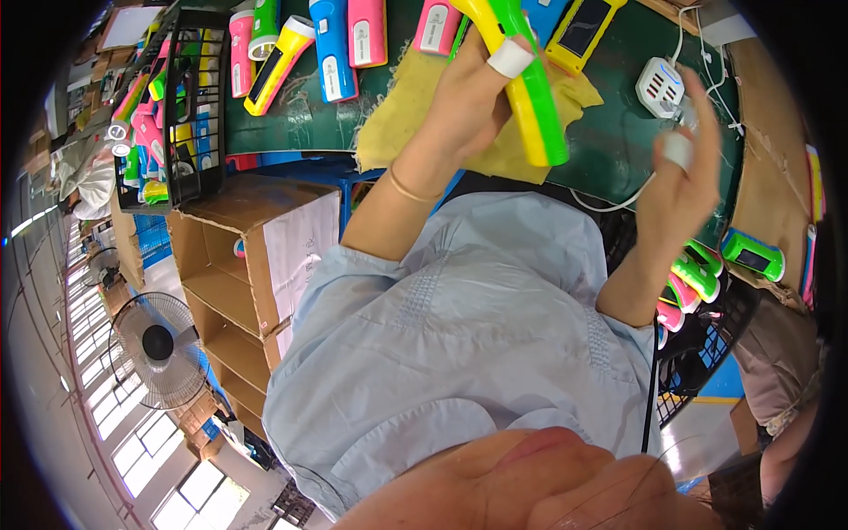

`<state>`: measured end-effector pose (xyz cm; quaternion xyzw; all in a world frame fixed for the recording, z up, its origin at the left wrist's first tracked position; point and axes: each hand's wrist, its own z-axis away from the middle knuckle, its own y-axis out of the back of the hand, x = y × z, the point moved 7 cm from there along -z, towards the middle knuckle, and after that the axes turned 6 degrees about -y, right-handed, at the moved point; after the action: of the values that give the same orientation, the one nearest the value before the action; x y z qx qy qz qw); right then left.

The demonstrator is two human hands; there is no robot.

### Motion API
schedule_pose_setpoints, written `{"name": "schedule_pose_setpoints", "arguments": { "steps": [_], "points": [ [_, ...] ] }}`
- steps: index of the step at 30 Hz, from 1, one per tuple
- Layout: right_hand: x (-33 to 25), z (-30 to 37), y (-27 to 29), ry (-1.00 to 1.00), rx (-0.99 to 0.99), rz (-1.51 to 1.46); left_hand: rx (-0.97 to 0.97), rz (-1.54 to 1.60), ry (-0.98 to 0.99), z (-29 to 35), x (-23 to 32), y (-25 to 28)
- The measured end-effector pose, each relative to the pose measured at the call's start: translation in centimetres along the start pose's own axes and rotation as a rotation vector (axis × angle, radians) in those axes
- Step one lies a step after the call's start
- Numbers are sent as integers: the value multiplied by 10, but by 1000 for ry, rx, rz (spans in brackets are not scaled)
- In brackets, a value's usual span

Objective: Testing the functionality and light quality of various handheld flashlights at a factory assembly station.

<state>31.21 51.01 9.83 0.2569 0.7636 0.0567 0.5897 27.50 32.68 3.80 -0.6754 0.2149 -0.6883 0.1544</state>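
My left hand (473,106), with white tape round a fingertip, is wrapped round a yellow and green flashlight (534,106), holding it tilted above a yellow cloth (397,115). On the right, my right hand (685,181) is raised beside a white multi-port USB charger (661,88). Its index finger is stretched out and its taped thumb stands apart; motion smears the fingertips. A thin white cable (609,208) curves along the table edge and passes out of sight behind that hand.
Several pink, blue and yellow flashlights (334,53) lie along the green table (291,132). A black crate (196,115) of flashlights stands at left, above a cardboard shelf box (221,256). Another black basket (707,353) holds flashlights at lower right. A fan (157,343) stands farther left.
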Motion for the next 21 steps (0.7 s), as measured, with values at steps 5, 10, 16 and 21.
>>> {"name": "schedule_pose_setpoints", "arguments": {
  "steps": [5, 10, 16, 21],
  "points": [
    [46, 36, -75, -534, -784, -517, -111, 308, -83, 0, 6, -26],
    [-12, 40, -52, 302, -123, 254, -59, 493, -80, -3, 2, -10],
    [6, 30, -71, 169, -347, 25, -79, 495, -69, -10, -6, -12],
    [18, 19, -82, -104, -538, -181, -22, 292, -134, -20, -6, -2]
  ]
}}
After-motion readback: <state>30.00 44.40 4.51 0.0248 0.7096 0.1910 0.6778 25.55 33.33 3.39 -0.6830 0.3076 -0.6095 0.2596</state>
